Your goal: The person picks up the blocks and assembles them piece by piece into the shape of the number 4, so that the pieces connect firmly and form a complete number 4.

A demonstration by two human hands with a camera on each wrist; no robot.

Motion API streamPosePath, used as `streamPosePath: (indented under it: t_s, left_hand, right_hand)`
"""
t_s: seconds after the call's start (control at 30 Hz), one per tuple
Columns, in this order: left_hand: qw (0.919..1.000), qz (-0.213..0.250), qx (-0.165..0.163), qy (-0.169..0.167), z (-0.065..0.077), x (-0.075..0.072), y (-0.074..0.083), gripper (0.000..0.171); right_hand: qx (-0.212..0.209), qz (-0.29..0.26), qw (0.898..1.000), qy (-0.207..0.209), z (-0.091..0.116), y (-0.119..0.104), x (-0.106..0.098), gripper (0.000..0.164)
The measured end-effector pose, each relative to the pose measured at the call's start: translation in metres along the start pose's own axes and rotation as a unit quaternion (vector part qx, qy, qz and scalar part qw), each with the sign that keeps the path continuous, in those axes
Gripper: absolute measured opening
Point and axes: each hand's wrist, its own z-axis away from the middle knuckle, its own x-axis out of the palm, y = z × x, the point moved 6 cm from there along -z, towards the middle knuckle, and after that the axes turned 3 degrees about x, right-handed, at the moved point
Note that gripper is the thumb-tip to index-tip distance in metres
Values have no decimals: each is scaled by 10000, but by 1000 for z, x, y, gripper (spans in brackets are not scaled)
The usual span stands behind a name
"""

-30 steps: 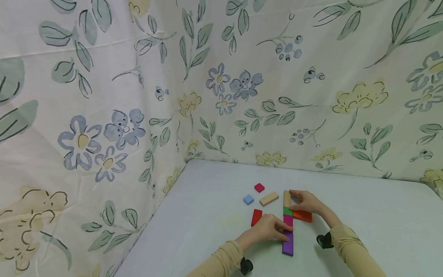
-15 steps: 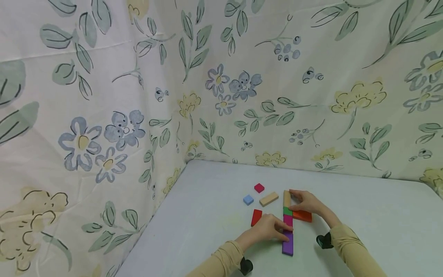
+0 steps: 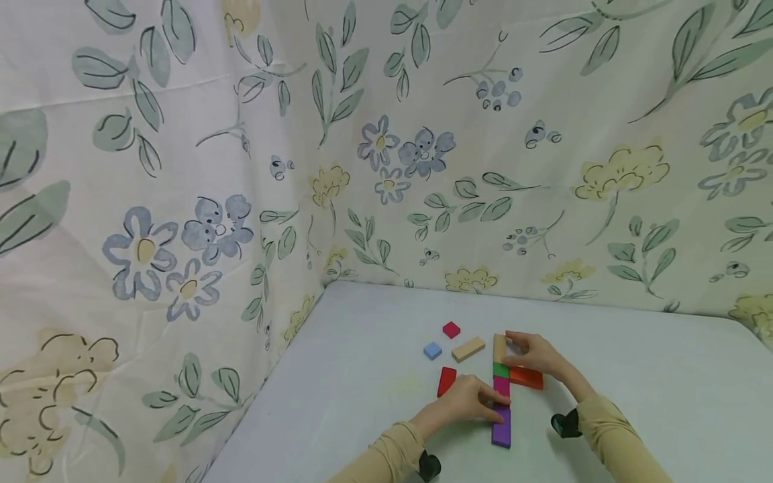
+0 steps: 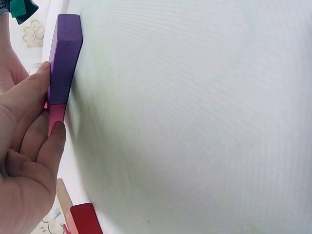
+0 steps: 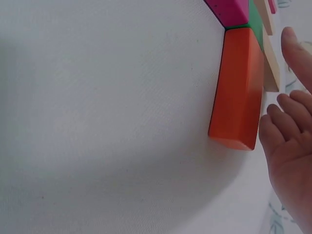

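In the head view, a purple block [image 3: 501, 431], a magenta block [image 3: 502, 384], a green block [image 3: 501, 369] and a tan wooden block [image 3: 500, 345] lie end to end. My left hand [image 3: 468, 399] pinches the purple block at its magenta end. In the left wrist view one fingertip lies against the purple block [image 4: 67, 53], another against the magenta block [image 4: 56, 113]. At the row's far end, my right hand [image 3: 537, 352] rests beside the tan block, fingers relaxed. An orange block [image 5: 236, 87] extends sideways from the green block [image 5: 256, 19] under that hand.
Left of the row lie a red block [image 3: 447, 380], a light blue block [image 3: 432, 350], a crimson block [image 3: 451, 329] and a second tan block [image 3: 468, 349]. They sit on a white table [image 3: 362, 349], with floral cloth [image 3: 453, 201] behind and left.
Both hands and all the blocks hold their places. Only the head view has shifted very slightly.
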Motion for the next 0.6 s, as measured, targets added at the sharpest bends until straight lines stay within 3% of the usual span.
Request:
streamPosePath:
  t_s: [0.6]
  left_hand:
    - [9998,175,-32,-13,1,0,-1,32]
  right_hand:
    - [108,-54,9980,613,27,-18,-22,72]
